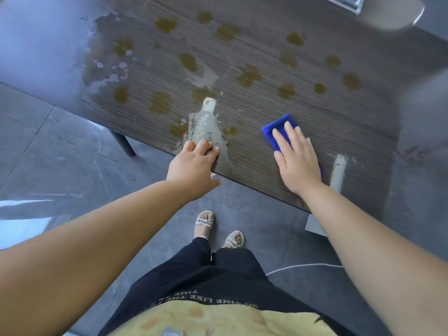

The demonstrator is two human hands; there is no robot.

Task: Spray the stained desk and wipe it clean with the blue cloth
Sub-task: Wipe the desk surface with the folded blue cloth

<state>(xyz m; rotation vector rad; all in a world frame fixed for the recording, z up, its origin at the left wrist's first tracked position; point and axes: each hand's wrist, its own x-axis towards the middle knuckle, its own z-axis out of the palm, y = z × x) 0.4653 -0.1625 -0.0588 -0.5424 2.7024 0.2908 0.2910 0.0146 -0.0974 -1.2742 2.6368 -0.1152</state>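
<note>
The dark wood-grain desk (303,98) carries several brownish-yellow stains (228,32) across its top. A wet, whitish smear (208,127) runs toward the near edge. My right hand (295,158) lies flat on a folded blue cloth (278,128), pressing it onto the desk near the front edge; only the cloth's far end shows past my fingers. My left hand (194,166) rests on the desk's near edge beside the wet smear, fingers curled on the top, holding nothing. No spray bottle is visible.
A desk leg (123,141) stands below the left part of the edge. Grey floor tiles (48,146) lie all around, with my sandalled feet (218,229) close to the desk. A second wet streak (339,170) lies right of my right hand. A pale object (344,1) sits at the far top.
</note>
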